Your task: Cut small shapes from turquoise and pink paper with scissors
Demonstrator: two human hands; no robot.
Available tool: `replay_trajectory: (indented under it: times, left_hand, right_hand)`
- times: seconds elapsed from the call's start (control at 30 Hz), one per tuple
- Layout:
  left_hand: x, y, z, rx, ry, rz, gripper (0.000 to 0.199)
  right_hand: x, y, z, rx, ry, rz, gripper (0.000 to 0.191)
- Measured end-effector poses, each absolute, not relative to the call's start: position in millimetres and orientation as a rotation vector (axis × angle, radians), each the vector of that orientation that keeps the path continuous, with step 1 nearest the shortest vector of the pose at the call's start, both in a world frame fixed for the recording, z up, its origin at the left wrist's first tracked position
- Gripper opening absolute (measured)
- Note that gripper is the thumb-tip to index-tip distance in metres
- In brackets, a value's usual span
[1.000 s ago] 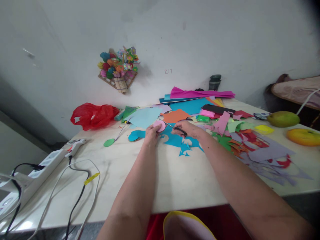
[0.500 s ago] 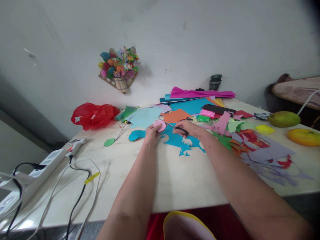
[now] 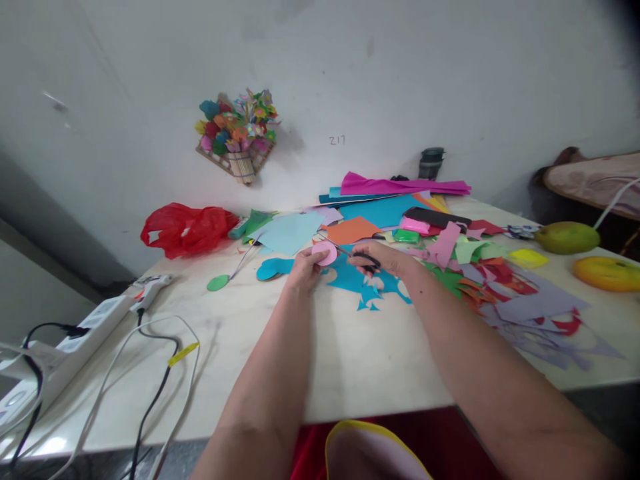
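My left hand (image 3: 306, 268) pinches a round pink paper piece (image 3: 325, 254) between thumb and fingers. Dark-handled scissors (image 3: 367, 260) are in my right hand (image 3: 373, 257), their blades pointing left at the upper edge of the pink piece. Blue paper (image 3: 350, 279) with cut-out holes lies under and beside the right hand, with small blue scraps in front of it. Rounded blue pieces (image 3: 271, 268) rest left of the left hand. Just behind the hands are an orange sheet (image 3: 353, 231) and a light blue sheet (image 3: 290, 233).
A red plastic bag (image 3: 185, 230) and a green circle (image 3: 218, 283) lie at the left, near a power strip (image 3: 70, 353) with cables. Coloured scraps (image 3: 535, 310), a dark phone (image 3: 435, 218) and two mangoes (image 3: 567, 238) are on the right. Rolled magenta paper (image 3: 405, 186) lies by the wall.
The pink piece has shifted slightly right and turned its face more toward the camera. The scissor blades look more open, and their handles are spread wider.
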State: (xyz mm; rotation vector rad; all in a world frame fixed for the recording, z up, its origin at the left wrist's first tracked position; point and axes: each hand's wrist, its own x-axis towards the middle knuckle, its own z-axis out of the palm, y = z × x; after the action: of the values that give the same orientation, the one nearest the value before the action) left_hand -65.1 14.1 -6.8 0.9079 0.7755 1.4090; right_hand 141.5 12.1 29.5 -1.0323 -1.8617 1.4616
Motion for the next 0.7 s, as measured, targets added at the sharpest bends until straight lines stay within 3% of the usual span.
replay_trajectory:
  times: [0.23,0.7]
  left_hand:
    - [-62.9,10.5,-4.8,0.956,0.765,1.357,0.031]
    - [-63.3,12.2,-6.6,0.972,0.772,1.358,0.031]
  right_hand:
    - [142.9,10.7,32.0,-1.044,-1.945,1.408,0.025]
    - [141.5,12.0,29.3,-0.980,-1.944,1.394,0.030]
